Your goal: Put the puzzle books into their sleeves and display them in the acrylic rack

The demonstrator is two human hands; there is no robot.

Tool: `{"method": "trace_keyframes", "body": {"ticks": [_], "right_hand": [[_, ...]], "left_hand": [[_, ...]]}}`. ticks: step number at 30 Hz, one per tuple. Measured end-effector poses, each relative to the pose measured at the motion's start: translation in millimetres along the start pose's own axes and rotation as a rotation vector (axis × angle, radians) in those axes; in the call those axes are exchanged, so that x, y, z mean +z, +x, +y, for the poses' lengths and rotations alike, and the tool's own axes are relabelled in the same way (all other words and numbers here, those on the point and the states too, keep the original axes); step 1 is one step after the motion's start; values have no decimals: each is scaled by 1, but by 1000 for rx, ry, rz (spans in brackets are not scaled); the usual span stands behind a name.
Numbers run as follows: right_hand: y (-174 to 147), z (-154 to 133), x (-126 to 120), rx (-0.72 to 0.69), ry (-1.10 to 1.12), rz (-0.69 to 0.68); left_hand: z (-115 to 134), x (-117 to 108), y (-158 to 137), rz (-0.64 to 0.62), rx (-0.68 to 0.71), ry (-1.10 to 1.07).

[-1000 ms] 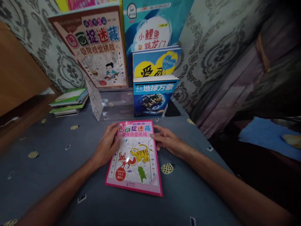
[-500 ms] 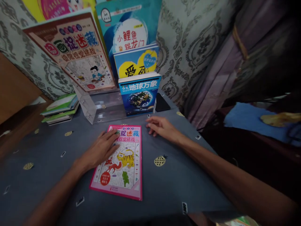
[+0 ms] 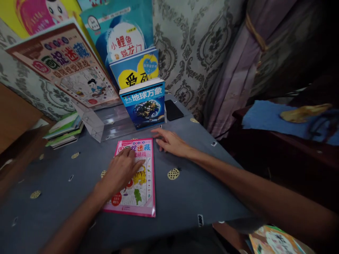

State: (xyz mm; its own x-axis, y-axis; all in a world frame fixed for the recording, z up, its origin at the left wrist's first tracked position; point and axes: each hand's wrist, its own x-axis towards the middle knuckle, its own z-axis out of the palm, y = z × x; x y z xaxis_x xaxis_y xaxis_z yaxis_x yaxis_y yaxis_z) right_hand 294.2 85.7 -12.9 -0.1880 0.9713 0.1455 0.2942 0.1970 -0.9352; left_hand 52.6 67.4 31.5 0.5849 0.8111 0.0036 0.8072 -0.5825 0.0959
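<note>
Resting half-spread left hand (image 3: 123, 167) on a likely light, bendy, slick hide-and-seek picture book (image 3: 140, 194) best gripped by its right edge, poising loosely spread right hand (image 3: 171, 143) beside its top-right corner.

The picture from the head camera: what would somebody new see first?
Probably the pink tiger book, lying on the blue-grey tablecloth with the left hand over it and the right hand near its top right corner. Next, perhaps the blue Earth book at the right end of the clear stand, and the big brown book at the stand's left.
</note>
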Motion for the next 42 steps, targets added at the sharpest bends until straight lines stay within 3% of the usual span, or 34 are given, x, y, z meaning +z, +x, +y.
{"method": "trace_keyframes", "body": {"ticks": [5, 17, 22, 28, 32, 37, 42], "right_hand": [[7, 8, -8, 13, 142, -117], [10, 7, -6, 70, 269, -70], [9, 6, -7, 79, 280, -58], [8, 2, -8, 86, 279, -56], [9, -1, -8, 114, 233, 1], [6, -5, -8, 0, 198, 85], [0, -8, -6, -81, 100, 32]], "left_hand": [[16, 5, 3, 65, 34, 39], [56, 1, 10, -65, -65, 44], [61, 0, 11, -42, -103, -51], [62, -9, 13, -93, -62, 213], [65, -15, 13, -142, -69, 275], [65, -10, 11, -105, -61, 291], [66, -6, 10, -91, -47, 294]]}}
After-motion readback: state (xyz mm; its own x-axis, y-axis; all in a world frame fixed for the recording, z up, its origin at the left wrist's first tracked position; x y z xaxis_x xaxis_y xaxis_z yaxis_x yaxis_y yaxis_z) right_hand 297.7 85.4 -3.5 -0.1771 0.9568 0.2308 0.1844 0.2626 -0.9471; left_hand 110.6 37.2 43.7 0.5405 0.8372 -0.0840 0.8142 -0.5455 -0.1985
